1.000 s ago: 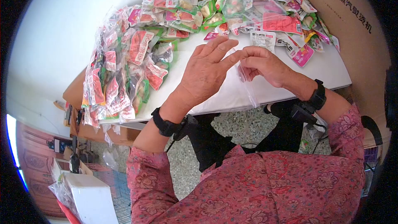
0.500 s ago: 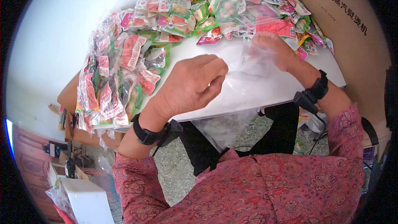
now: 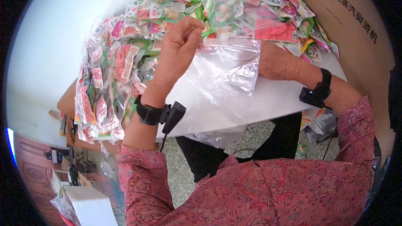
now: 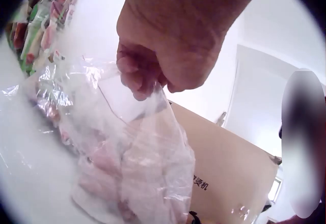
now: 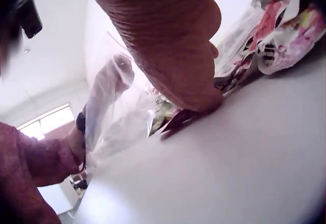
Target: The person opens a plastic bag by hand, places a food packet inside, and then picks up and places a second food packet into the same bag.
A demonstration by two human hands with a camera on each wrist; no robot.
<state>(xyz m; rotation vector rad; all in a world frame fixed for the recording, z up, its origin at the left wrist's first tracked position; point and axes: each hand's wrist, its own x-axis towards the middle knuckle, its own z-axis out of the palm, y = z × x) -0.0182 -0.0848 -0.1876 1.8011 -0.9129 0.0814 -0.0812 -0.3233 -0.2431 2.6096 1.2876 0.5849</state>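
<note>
Bag [image 3: 222, 73] hangs mouth-up over the near table [image 3: 284, 96], pinched at its top edge by the left hand [image 3: 178, 44]. Right hand [image 3: 280, 62] lies behind it beside the snack packets [image 3: 125, 58]; its grip cannot be told.

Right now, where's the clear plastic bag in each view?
Head: clear plastic bag at centre, its top edge pinched by the left hand.
Left wrist: the bag hangs centre-left, below the hand.
Right wrist: left of centre, beyond the right hand.
Landmark: the snack packets, in all three.
</note>
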